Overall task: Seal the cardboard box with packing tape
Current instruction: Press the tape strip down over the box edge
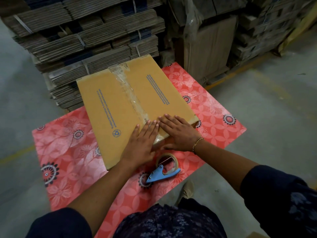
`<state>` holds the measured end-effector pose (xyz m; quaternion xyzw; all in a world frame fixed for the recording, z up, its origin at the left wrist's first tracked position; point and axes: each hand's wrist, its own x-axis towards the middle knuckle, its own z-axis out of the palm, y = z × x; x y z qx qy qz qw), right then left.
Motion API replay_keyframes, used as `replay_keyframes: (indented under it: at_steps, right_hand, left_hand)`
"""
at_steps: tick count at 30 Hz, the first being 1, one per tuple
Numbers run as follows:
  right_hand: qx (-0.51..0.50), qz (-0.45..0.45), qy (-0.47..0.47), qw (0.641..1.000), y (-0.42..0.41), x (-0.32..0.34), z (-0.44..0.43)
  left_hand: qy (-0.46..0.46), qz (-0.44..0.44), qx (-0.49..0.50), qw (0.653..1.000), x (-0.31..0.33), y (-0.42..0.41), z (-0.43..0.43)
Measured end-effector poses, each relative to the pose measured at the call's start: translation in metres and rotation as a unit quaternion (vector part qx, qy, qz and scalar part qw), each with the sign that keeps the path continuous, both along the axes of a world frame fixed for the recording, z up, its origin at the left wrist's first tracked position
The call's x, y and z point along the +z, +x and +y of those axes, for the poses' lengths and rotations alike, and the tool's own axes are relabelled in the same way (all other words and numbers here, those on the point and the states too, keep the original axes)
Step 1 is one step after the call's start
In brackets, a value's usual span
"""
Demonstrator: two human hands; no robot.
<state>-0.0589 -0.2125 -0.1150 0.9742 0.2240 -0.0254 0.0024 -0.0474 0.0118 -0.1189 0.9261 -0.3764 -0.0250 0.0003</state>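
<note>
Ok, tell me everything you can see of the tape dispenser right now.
The tape dispenser lies flat on the red floral table cover, just near of the cardboard box and below both hands. It has a blue, plastic-looking frame with a tapered handle pointing toward the lower left, fixed by two small rivets, and carries a roll of tan packing tape on its hub. Neither the left hand nor the right hand touches it; both press flat on the box's taped seam.
</note>
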Motion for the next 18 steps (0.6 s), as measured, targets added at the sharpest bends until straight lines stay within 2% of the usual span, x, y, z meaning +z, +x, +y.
replay_keyframes:
  at_steps: [3,6,18]
  right_hand:
    - [-0.020,-0.041,0.008,0.999,-0.0013,-0.0062,0.0098]
    - [-0.023,-0.064,0.017,0.998,-0.0019,-0.0098,0.0116]
    - [-0.007,-0.025,0.008,1.000,0.0002,-0.0038,0.0076]
  left_hand:
    - [-0.031,0.002,0.026,0.999,-0.0006,-0.0017,-0.0042]
    - [-0.024,-0.019,0.033,0.999,-0.0036,-0.0015,-0.0091]
    - [0.059,-0.023,0.012,0.998,-0.0041,-0.0001,-0.0075]
